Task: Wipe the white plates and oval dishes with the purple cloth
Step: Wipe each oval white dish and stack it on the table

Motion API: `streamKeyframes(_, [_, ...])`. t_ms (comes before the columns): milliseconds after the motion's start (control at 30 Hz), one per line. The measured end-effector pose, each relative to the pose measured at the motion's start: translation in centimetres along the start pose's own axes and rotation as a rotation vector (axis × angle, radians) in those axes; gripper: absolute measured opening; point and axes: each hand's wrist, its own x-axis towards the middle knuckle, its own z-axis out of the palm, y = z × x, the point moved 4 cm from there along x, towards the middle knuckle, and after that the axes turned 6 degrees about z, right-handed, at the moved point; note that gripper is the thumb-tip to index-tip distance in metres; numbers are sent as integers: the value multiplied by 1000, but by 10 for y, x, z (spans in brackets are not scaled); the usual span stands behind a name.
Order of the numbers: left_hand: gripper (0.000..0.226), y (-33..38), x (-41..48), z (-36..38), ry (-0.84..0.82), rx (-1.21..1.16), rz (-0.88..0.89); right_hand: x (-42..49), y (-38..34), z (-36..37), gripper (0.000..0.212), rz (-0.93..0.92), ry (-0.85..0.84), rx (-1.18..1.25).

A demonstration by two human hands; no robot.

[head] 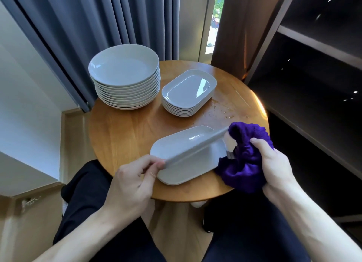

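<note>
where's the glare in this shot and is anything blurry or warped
Head view: window glare on the top stacked dish and a sun patch on the table rim at right. Head view: the tilted dish in the left hand is motion-smeared, the cloth in the right hand crisper. Head view: curtains bow from the wide lens, shelves nearly black.

round wooden table (121,136) | grey-blue curtains (98,26) | daylit window strip (213,28) | dark shelves (313,69) right | white wall (23,97) left

The left hand (129,185) and right hand (276,167) are left uncovered, and both forearms (82,232) are seen bare along their whole visible length. The legs are clothed in plain, dark, near-black trousers (88,199).
</note>
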Motion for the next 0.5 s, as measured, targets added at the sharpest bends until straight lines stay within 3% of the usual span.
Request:
streamKeyframes(100, [27,1,4,-6,104,-171,-159,0,3,1,29,7,-20,14])
streamKeyframes(267, [34,-12,10,-3,123,-471,-459,-1,4,7,24,5,-51,0])
streamKeyframes(500, [36,-42,5,2,146,-655,-795,1,8,5,31,6,-51,-30])
